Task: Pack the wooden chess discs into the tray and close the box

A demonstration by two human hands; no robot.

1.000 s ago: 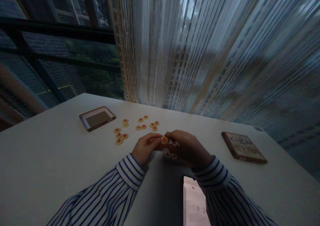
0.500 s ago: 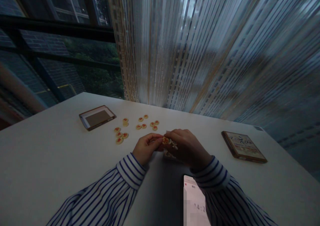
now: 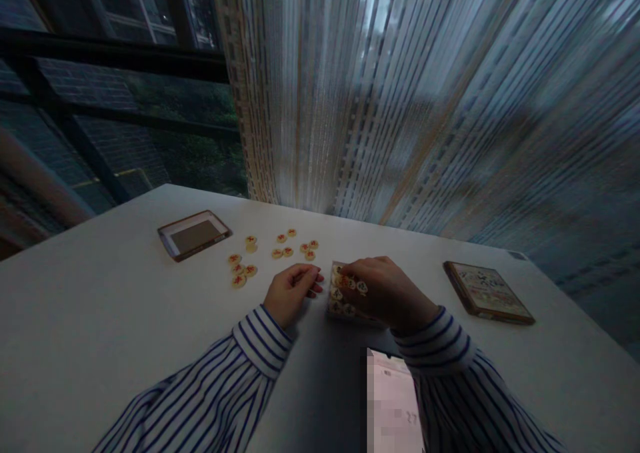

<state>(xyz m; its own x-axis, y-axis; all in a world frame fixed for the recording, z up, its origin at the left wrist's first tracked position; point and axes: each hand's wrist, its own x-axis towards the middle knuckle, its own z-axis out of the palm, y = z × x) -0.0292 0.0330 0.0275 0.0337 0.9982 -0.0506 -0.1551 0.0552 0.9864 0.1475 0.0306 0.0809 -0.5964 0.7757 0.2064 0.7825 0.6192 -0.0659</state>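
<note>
White worktop before striped curtain; dim window at left. Left hand: grip loosely parted. Right hand: over box of pieces, hold unclear.

The table is smooth and white with a near-matt finish, and the discs scattered toward its far edge look smooth and pale, whether wood or plastic I cannot tell. Near its middle the small box seems clear plastic, while toward the near edge come a phone with a smooth, glassy face and striped sleeves of matt cloth. Past the far edge hangs a curtain of fine, fibrous strands.
</note>
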